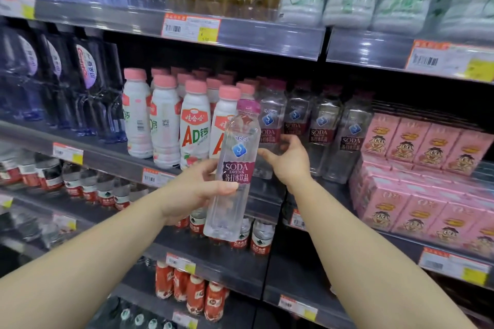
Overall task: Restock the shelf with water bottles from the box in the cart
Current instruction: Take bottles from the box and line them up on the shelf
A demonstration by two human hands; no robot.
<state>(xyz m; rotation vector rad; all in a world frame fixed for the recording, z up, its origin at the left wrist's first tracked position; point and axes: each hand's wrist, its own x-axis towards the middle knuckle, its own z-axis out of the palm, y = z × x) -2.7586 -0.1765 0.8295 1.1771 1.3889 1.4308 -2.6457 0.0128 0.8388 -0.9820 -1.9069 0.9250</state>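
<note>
My left hand (196,189) grips a clear soda water bottle (235,168) with a magenta cap and a dark red label, upright in front of the middle shelf (107,160). My right hand (290,160) reaches just past it, fingers curled on the lower part of a like soda bottle (270,125) that stands on the shelf. Several more of these bottles (323,131) stand in a row to the right. The box and the cart are out of view.
White bottles with pink caps (165,125) stand left of the soda row. Pink drink cartons (425,168) are stacked at the right. Dark blue bottle packs (53,83) fill the far left. Lower shelves hold red-labelled water bottles (262,240) and red bottles (192,294).
</note>
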